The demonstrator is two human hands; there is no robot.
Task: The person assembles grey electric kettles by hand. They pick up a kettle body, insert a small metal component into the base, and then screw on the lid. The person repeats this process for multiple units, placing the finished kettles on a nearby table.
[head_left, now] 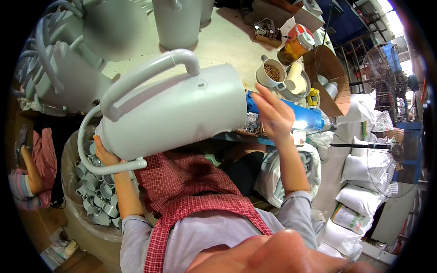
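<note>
A large light-grey plastic jug [177,109] lies tilted on its side in front of me. It has a thick curved side handle [136,75] and a thinner hooped tube [84,152] at its left end. My left hand [105,152] is wrapped round the jug's left end from below, partly hidden by it. By the jug's right end, my right hand [275,116] has its fingers stretched out, with nothing visible in them. Just behind that hand lies a blue power tool [307,116] with a lit lamp, partly covered by the hand.
More grey jugs [75,77] crowd the table's left, others stand at its back. A cup of small brass-coloured parts [273,73] and a jar of amber liquid [296,48] are at the right. A lined bin [98,195] holds grey pieces. A person's arm [32,170] shows far left.
</note>
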